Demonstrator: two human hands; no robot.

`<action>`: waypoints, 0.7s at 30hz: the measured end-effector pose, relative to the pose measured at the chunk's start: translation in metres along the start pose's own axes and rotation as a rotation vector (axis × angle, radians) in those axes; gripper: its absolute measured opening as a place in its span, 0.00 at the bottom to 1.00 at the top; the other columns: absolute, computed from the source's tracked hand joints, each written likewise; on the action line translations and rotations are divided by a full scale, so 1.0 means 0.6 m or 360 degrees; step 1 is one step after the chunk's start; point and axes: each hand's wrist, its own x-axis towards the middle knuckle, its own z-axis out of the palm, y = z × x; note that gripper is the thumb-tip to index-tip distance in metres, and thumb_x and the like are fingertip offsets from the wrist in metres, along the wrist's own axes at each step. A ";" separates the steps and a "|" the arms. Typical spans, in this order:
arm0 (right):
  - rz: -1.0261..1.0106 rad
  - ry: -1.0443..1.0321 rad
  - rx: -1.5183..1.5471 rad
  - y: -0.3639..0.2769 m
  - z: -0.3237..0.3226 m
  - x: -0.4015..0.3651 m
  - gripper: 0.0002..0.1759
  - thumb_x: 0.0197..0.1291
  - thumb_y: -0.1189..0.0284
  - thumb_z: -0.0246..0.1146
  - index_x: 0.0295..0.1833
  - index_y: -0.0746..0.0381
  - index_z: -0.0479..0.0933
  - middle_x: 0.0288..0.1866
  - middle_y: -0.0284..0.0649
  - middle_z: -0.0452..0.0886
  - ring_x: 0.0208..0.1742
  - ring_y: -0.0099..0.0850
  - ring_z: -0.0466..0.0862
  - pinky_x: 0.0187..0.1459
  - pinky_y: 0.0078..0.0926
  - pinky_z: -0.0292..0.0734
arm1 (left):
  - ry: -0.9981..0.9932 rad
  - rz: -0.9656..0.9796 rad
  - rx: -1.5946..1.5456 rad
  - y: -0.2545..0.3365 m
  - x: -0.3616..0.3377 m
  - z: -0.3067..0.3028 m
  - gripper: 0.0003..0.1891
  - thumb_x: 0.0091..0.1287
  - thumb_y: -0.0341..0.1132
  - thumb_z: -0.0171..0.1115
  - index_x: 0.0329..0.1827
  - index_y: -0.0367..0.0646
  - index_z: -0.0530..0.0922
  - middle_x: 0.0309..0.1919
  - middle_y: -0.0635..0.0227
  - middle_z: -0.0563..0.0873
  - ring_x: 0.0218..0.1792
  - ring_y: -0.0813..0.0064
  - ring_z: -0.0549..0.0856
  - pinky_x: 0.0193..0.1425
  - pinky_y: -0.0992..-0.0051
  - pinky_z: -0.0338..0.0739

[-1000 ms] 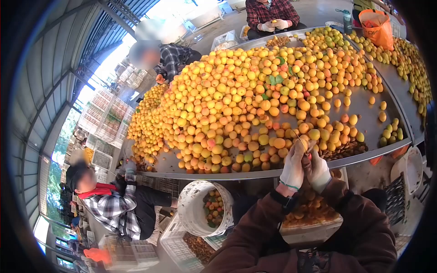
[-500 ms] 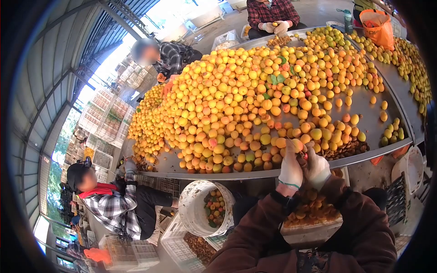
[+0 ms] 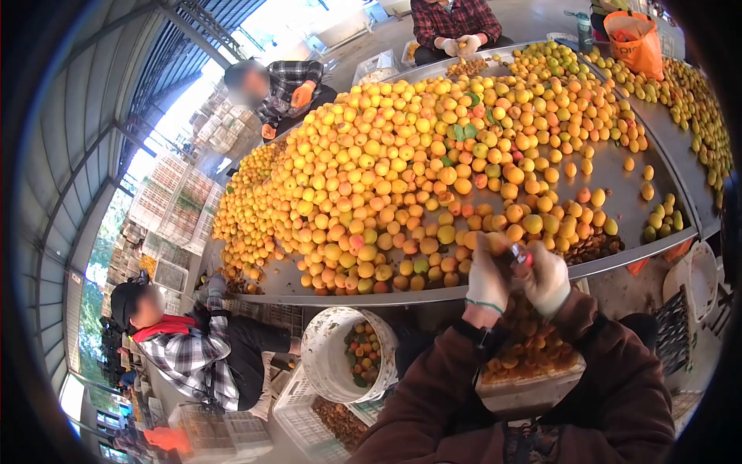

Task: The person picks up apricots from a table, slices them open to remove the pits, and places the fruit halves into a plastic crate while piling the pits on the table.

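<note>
My left hand, in a white glove, is closed around an apricot that its fingers mostly hide. My right hand, gloved too, grips a small red-handled tool; its working end is too blurred to make out. Both hands are close together above the near edge of the metal table. Just beyond them lies a large heap of yellow-orange apricots. Below my wrists, a crate holds opened apricot pieces. Brown pits lie on the table past my right hand.
A white bucket with some apricots stands left of my knees, beside a crate of pits. Co-workers sit at the left, far left and far side. An orange bag stands at the back right.
My hands have moved slightly apart and the red-handled tool now shows between them. The far-left co-worker has raised an orange-gloved hand off the heap.
</note>
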 end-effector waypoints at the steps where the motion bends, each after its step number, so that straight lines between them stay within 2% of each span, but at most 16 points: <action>1: 0.0142 0.0222 0.0188 0.000 -0.003 0.006 0.16 0.69 0.61 0.60 0.42 0.65 0.70 0.29 0.51 0.78 0.33 0.55 0.81 0.32 0.43 0.76 | -0.0100 -0.0272 -0.0321 -0.001 0.005 0.007 0.24 0.81 0.53 0.41 0.51 0.40 0.77 0.40 0.70 0.83 0.43 0.76 0.82 0.52 0.74 0.77; 2: 0.0169 0.0367 0.0269 0.007 -0.005 0.015 0.18 0.72 0.58 0.56 0.41 0.64 0.69 0.28 0.52 0.76 0.32 0.56 0.80 0.32 0.41 0.74 | -0.0186 -0.0133 0.0014 -0.015 0.001 0.007 0.25 0.81 0.50 0.41 0.54 0.35 0.77 0.45 0.68 0.85 0.46 0.76 0.83 0.55 0.73 0.76; 3: 0.0175 0.0375 0.0263 0.013 -0.005 0.018 0.18 0.72 0.58 0.56 0.41 0.64 0.69 0.28 0.52 0.76 0.32 0.56 0.80 0.32 0.41 0.74 | -0.0116 0.0211 0.0419 -0.049 0.013 0.006 0.24 0.81 0.51 0.41 0.52 0.38 0.77 0.45 0.70 0.83 0.49 0.75 0.82 0.56 0.77 0.74; 4: 0.0210 0.0362 0.0234 0.018 -0.005 0.017 0.17 0.72 0.59 0.56 0.41 0.64 0.70 0.29 0.53 0.76 0.32 0.55 0.79 0.32 0.39 0.74 | -0.0203 0.0282 0.0611 -0.080 0.013 -0.005 0.23 0.81 0.49 0.42 0.52 0.38 0.77 0.45 0.67 0.83 0.48 0.73 0.82 0.55 0.76 0.74; 5: 0.0245 0.0351 0.0206 0.020 -0.007 0.015 0.16 0.72 0.60 0.56 0.41 0.64 0.70 0.30 0.53 0.76 0.31 0.55 0.79 0.32 0.38 0.73 | -0.0294 0.0354 0.0805 -0.070 -0.001 0.008 0.21 0.81 0.47 0.42 0.53 0.37 0.76 0.44 0.64 0.84 0.48 0.70 0.82 0.54 0.74 0.74; 6: 0.0363 0.0403 0.0370 0.008 -0.008 0.015 0.16 0.71 0.62 0.57 0.40 0.65 0.71 0.29 0.53 0.76 0.30 0.52 0.78 0.32 0.37 0.73 | -0.0310 0.0352 0.0807 -0.057 -0.006 0.015 0.21 0.81 0.47 0.42 0.53 0.37 0.76 0.44 0.64 0.84 0.48 0.70 0.82 0.54 0.74 0.74; 8: 0.0500 0.0406 0.0409 0.022 0.002 0.013 0.15 0.71 0.62 0.58 0.40 0.65 0.71 0.29 0.53 0.76 0.30 0.51 0.79 0.32 0.36 0.73 | -0.0236 0.0262 0.1319 -0.038 -0.013 0.027 0.17 0.80 0.42 0.44 0.54 0.37 0.75 0.43 0.57 0.83 0.46 0.64 0.82 0.52 0.70 0.74; 9: 0.0623 0.0392 0.0458 0.030 0.010 0.013 0.15 0.70 0.63 0.58 0.39 0.66 0.71 0.28 0.53 0.76 0.29 0.49 0.79 0.32 0.36 0.74 | -0.0250 0.0263 0.1323 -0.042 -0.012 0.029 0.17 0.80 0.42 0.44 0.54 0.37 0.75 0.43 0.57 0.83 0.46 0.64 0.82 0.52 0.70 0.74; 11: 0.0686 0.0447 0.0517 0.035 0.025 0.012 0.16 0.68 0.62 0.60 0.38 0.66 0.71 0.27 0.53 0.77 0.29 0.49 0.79 0.32 0.36 0.74 | -0.0098 0.0463 0.1173 -0.044 -0.007 0.035 0.16 0.79 0.40 0.44 0.53 0.38 0.76 0.41 0.53 0.82 0.44 0.58 0.81 0.50 0.68 0.74; 13: 0.0764 0.0574 0.0533 0.034 0.035 0.013 0.17 0.67 0.60 0.61 0.38 0.65 0.72 0.27 0.52 0.77 0.29 0.50 0.79 0.32 0.37 0.74 | -0.0060 0.0364 0.1014 -0.045 -0.005 0.045 0.14 0.78 0.36 0.46 0.53 0.36 0.76 0.42 0.53 0.82 0.44 0.57 0.82 0.50 0.69 0.74; 15: 0.0781 0.0530 0.0497 0.019 0.026 0.018 0.18 0.65 0.60 0.62 0.37 0.65 0.72 0.28 0.54 0.78 0.30 0.54 0.80 0.33 0.40 0.74 | 0.0077 0.0110 0.0504 -0.056 0.005 0.040 0.14 0.76 0.36 0.48 0.52 0.35 0.76 0.42 0.54 0.82 0.44 0.58 0.83 0.51 0.69 0.75; 16: 0.0745 0.0479 0.0405 0.014 0.025 0.018 0.17 0.65 0.61 0.61 0.37 0.65 0.71 0.28 0.55 0.79 0.32 0.55 0.81 0.33 0.42 0.75 | -0.0012 0.0669 0.1420 -0.063 0.010 0.023 0.14 0.77 0.37 0.49 0.52 0.36 0.77 0.42 0.59 0.83 0.43 0.64 0.83 0.50 0.71 0.76; 17: 0.0703 0.0430 0.0313 0.011 0.025 0.017 0.16 0.65 0.62 0.61 0.36 0.65 0.71 0.28 0.56 0.79 0.33 0.56 0.81 0.33 0.44 0.75 | -0.0009 0.0664 0.1424 -0.069 0.012 0.014 0.14 0.77 0.37 0.49 0.52 0.36 0.77 0.42 0.59 0.83 0.43 0.64 0.83 0.50 0.71 0.76; 19: 0.0611 0.0455 0.0192 0.016 0.030 0.009 0.14 0.64 0.64 0.62 0.36 0.65 0.71 0.29 0.55 0.79 0.34 0.57 0.81 0.33 0.46 0.76 | -0.0011 0.0723 0.1336 -0.087 0.016 0.004 0.14 0.78 0.40 0.47 0.51 0.41 0.78 0.41 0.65 0.84 0.43 0.69 0.84 0.46 0.73 0.78; 20: 0.0498 0.0405 0.0128 0.015 0.027 0.006 0.14 0.63 0.64 0.62 0.36 0.64 0.71 0.30 0.55 0.79 0.34 0.57 0.81 0.33 0.47 0.76 | 0.0011 0.0167 0.0537 -0.081 0.021 0.010 0.14 0.79 0.41 0.47 0.52 0.45 0.80 0.42 0.68 0.84 0.44 0.71 0.85 0.43 0.73 0.79; 21: 0.0385 0.0352 0.0065 0.014 0.025 0.002 0.13 0.62 0.65 0.63 0.36 0.64 0.71 0.30 0.55 0.78 0.33 0.56 0.81 0.33 0.47 0.76 | 0.0019 0.0166 0.0534 -0.075 0.015 0.009 0.14 0.79 0.41 0.47 0.52 0.45 0.80 0.42 0.68 0.84 0.44 0.71 0.85 0.43 0.73 0.79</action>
